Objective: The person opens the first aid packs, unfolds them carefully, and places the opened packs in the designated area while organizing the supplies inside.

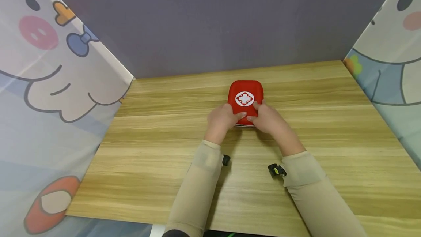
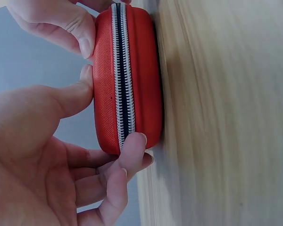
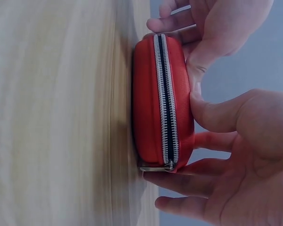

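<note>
A red first-aid case (image 1: 245, 87) with a white cross emblem lies on the wooden table. Silver zipper teeth (image 2: 124, 70) run along its near side, and the zip looks closed. My left hand (image 1: 221, 119) grips the case's left side, thumb on top and fingers curled at the edge. On the other side my right hand (image 1: 268, 117) holds it the same way, its thumb close to the left thumb. In the right wrist view the metal zipper pull (image 3: 155, 168) hangs at the corner beside the right fingers. The case's underside is hidden.
The wood-grain table (image 1: 158, 134) extends on both sides of the case. A grey panel (image 1: 210, 21) rises behind it. Cartoon-printed sheets (image 1: 65, 127) stand at the left and right. A small black wrist device (image 1: 275, 170) sits by the right sleeve.
</note>
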`<state>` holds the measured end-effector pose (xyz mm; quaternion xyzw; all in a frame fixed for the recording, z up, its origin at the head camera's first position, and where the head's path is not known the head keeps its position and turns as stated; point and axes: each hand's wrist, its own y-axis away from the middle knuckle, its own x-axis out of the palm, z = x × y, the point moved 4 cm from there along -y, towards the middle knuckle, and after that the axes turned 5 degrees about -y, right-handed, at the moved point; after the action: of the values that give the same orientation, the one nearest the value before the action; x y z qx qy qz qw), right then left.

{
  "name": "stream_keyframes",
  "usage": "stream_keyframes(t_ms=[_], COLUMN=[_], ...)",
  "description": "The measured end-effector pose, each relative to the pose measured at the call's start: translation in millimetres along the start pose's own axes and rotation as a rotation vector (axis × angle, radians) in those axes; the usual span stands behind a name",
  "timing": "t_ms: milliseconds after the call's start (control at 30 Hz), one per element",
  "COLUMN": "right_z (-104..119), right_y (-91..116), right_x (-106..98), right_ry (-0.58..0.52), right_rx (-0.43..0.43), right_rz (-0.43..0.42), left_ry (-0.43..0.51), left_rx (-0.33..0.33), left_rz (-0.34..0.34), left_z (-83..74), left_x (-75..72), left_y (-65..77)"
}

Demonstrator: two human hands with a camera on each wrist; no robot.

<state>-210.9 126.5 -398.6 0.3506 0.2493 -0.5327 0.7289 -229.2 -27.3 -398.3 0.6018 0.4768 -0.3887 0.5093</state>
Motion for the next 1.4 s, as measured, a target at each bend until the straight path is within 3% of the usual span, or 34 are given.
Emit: stream_keyframes(t_ms=[633, 733, 967, 1167, 1400], right_z=[-2.3, -3.0, 4.1, 11.3, 17.0], right_y=[-2.6, 0.1, 5.3, 8.6, 13.6], right_x=[-1.1, 0.0, 3.8, 14.3, 18.8], right_ry=[0.003, 0.003, 0.057, 0.1, 0.187], right_rx=[0.013, 0.017, -0.043, -0.106, -0.135], right_rz=[0.003, -0.015, -0.089, -0.104, -0.193], left_ry=[0.005, 0.056, 0.276, 0.328, 0.396], left_rx=[-0.02, -0.01, -0.01, -0.027, -0.003], left_rz=[-0.012, -0.008, -0.018, -0.007, -0.019], left_z=[-0.4, 2.6, 15.4, 14.5, 10.0], left_x=[3.9, 6.5, 5.7, 0.2, -8.2], left_y=[-2.7, -2.8, -6.2, -0.7, 10.6])
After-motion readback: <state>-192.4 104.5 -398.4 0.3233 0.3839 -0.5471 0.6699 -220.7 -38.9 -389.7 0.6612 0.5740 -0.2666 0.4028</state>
